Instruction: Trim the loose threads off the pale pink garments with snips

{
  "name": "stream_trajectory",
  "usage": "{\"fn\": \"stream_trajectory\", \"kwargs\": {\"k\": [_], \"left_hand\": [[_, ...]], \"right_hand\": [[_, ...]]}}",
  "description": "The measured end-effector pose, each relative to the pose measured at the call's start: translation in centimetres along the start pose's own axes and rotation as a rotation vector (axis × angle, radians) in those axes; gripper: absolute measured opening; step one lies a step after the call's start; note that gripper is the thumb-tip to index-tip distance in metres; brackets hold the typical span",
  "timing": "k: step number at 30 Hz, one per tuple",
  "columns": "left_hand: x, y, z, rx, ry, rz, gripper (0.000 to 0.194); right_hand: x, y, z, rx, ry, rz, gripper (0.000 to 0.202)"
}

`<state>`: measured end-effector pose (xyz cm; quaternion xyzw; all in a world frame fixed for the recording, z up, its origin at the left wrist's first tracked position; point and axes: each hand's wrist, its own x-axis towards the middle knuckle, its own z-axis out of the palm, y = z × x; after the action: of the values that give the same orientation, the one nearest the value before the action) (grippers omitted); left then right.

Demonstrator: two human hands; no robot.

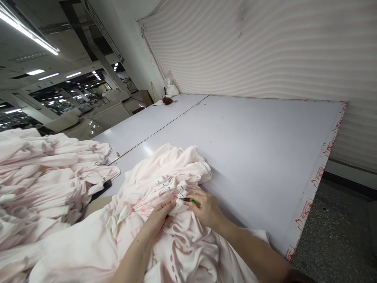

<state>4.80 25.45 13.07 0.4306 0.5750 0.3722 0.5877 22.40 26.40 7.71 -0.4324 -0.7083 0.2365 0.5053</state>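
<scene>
A bunched pale pink garment (188, 232) with white labels (182, 190) lies in front of me on the table. My left hand (160, 216) pinches a fold of its cloth just below the labels, fingers closed. In my right hand (207, 207) is a pair of small thread snips (191, 201) with green on the handle. Their dark blades point left, close to the labels and my left fingertips. Whether the blades touch cloth or thread is too small to tell.
A large pile of pale pink garments (44, 173) fills the left side. The white table (250, 145) stretches back to a striped fabric wall (265, 47). At its far end are a brown bundle (167, 100) and a white plastic bag (171, 88). Red print marks the right edge.
</scene>
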Motion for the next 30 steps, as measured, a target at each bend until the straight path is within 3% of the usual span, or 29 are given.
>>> {"fn": "stream_trajectory", "kwargs": {"k": [10,15,18,23,27,30], "left_hand": [[0.0,0.0,0.0,-0.010,0.011,-0.003,0.045],[-0.7,-0.3,0.2,0.124,-0.053,0.082,0.043],[-1.4,-0.9,0.4,0.339,-0.035,0.264,0.040],[-2.2,-2.8,0.8,0.576,0.133,0.646,0.021],[-2.2,-4.6,0.9,0.773,0.184,0.879,0.007],[-2.0,-5.4,0.8,0.906,0.262,1.068,0.011]], "right_hand": [[-0.2,0.2,-0.4,-0.079,0.002,-0.062,0.021],[0.2,0.0,-0.8,0.195,-0.038,0.055,0.021],[0.5,-0.2,-0.7,0.361,-0.125,0.093,0.027],[-0.1,-0.1,-0.6,0.473,-0.141,0.101,0.030],[-1.1,-0.1,-1.1,0.648,-0.210,0.256,0.028],[-1.7,-0.2,-1.9,0.661,-0.221,0.327,0.026]]}}
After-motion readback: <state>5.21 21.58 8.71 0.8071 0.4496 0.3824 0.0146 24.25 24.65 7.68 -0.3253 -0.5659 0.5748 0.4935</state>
